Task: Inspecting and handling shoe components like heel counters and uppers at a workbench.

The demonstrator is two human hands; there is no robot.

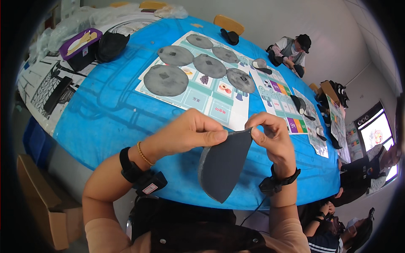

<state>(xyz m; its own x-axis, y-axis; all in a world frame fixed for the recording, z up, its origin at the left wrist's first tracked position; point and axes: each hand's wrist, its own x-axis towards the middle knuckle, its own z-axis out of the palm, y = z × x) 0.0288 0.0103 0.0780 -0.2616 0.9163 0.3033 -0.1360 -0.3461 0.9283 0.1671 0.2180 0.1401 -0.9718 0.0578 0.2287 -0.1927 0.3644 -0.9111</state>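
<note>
Between my two hands hangs a dark grey half-round piece [225, 164], flat-faced with a paler grey, thick edge. Whether it is a folded disc or a single cut piece I cannot tell. My left hand [194, 130] pinches its top left corner between thumb and curled fingers. At the top right corner, my right hand [270, 134] grips it with thumb and forefinger. Beyond my hands a printed sheet with fruit pictures [200, 99] lies on the table. Several grey discs rest on it, including a large one [166, 86], most with a small dark square at the middle.
A blue-covered table [109, 109] spreads before me. At the far left stands a purple-rimmed bin [80, 59] beside a black bag [112, 46]. More printed sheets [278, 101] run right. People [291, 52] sit around the table. An open cardboard box [46, 202] stands lower left.
</note>
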